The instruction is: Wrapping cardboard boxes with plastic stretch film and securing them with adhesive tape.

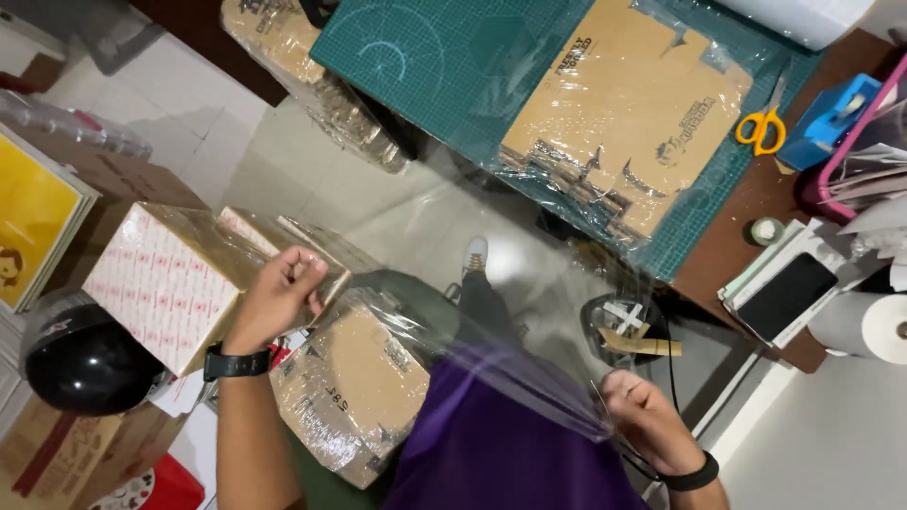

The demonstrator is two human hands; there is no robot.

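A pale tiled floor (312,179) fills the middle of the head view, with a brown surface (746,212) at the far right carrying a green cutting mat (453,66). On the mat lies a flat stack of brown cardboard blanks (633,104) wrapped in clear film. To the right of it are yellow-handled scissors (761,127), a blue tape dispenser (831,118), a dark phone (786,296) and a white paper roll (864,326).

The person holds a sheet of clear plastic film (501,331) stretched between both hands, over a purple shirt (501,444). The left hand (279,293) is raised at the left, forearm upright in the picture, a black watch (236,363) on the wrist; its fingers are curled together into a fist, clamped on one edge of the film. The right hand (642,411) sits low at the near right, a black band (693,475) at the wrist, fingers closed and pinching the other edge.

Below the film, between the arms, is a film-wrapped bundle of cardboard (354,387). Left of the left hand stands a box with a white, red-patterned side (161,283), and near left of that a black helmet (80,359). Another wrapped cardboard bundle (321,85) leans at the far edge of the floor.
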